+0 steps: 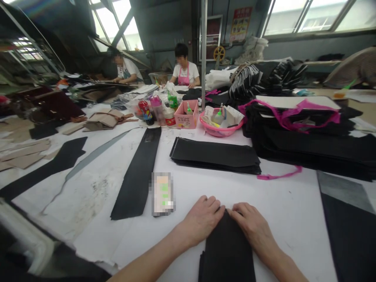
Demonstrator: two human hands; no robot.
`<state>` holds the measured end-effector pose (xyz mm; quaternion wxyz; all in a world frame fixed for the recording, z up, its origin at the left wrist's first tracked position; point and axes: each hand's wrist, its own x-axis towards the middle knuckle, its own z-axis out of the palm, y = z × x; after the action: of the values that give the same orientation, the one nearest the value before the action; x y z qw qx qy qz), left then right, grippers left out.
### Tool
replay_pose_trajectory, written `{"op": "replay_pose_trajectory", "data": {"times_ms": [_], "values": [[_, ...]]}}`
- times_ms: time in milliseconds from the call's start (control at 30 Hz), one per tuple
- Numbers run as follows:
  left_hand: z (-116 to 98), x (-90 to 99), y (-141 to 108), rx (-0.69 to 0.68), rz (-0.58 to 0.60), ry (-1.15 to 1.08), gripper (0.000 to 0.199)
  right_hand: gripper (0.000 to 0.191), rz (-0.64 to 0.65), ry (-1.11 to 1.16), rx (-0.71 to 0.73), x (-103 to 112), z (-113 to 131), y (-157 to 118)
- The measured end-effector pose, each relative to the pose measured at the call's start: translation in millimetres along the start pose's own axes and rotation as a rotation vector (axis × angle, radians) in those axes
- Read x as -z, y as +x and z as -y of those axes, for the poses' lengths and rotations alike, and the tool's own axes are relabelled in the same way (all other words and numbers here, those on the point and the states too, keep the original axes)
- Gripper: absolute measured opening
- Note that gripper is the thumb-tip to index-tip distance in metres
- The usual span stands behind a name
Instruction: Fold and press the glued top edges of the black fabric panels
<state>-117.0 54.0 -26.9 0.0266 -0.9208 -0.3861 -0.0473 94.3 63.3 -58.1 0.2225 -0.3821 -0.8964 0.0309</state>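
Both hands meet at the far end of a stack of black strips (229, 250) lying lengthwise in front of me. My left hand (204, 217) has its fingers bent together over the far left corner. My right hand (249, 221) pinches the far right corner, its thumb and fingers curled at the edge. Left of them lies a phone (163, 195) with a blurred screen, beside a long black strip (136, 176). Farther back, a pile of black pieces (214, 154) lies crosswise on the white table (182, 184).
Behind stand a pink box (187, 114) and a pink basket (221, 127) with bottles. Large black stacks (311, 145) with pink ties (293, 115) fill the right. Brown pieces (102, 119) lie at left. Two people (183, 72) sit across the table.
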Motion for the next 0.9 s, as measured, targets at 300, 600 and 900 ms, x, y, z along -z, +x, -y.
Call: {"op": "replay_pose_trajectory", "data": {"times_ms": [300, 600, 900], "values": [[-4.9, -3.6, 3.0, 0.001, -0.003, -0.006, 0.031, 0.034, 0.022, -0.037, 0.047, 3.4, -0.8, 0.4], [-4.6, -8.4, 2.2, 0.007, 0.015, 0.013, 0.034, 0.019, 0.136, -0.068, 0.086, 17.4, -7.4, 3.4], [-3.2, -18.4, -1.2, 0.006, 0.033, 0.066, 0.042, 0.016, 0.175, -0.092, 0.045, 21.1, -7.3, -2.2]]}}
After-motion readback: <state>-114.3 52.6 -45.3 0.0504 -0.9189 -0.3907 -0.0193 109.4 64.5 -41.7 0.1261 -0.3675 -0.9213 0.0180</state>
